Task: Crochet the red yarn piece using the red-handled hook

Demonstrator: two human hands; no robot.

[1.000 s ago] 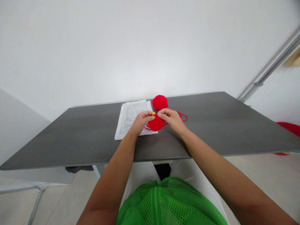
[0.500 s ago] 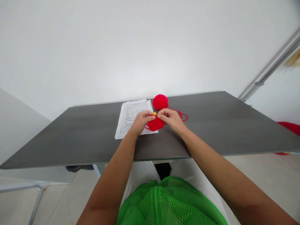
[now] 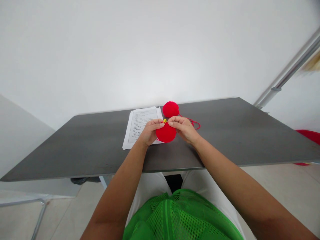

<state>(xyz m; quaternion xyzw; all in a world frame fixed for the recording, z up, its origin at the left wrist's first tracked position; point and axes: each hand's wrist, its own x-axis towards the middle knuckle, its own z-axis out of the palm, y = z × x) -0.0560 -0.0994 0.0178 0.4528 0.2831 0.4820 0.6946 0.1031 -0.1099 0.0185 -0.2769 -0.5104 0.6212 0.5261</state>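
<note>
Grip at both sides is engaged, pinching. Reading left to right: printed papers (image 3: 135, 128) lie on the table (image 3: 232, 136), their near right part overlapped by the work. The left hand (image 3: 150, 131) pinches the upper edge of a round red piece (image 3: 166, 134) between thumb and forefinger; a small yellow item (image 3: 164, 121) stands at its fingertips, and whether that is also held cannot be determined. The red piece hangs below the fingers, between the two hands; contact with the table cannot be confirmed. Behind it rests a red yarn ball (image 3: 170, 109). The right hand (image 3: 183, 128) pinches the same upper edge, its fingertips just beside the left's. Loose red yarn (image 3: 197, 126) lies beyond, to the right. Change noted: half a second ago the red piece appeared foreshortened; it now presents a fuller, rounder face and reaches lower, while both hands hold nearly the same place. Assessment: the piece has probably been tilted, not regripped, with handling confined to its upper edge.
</note>
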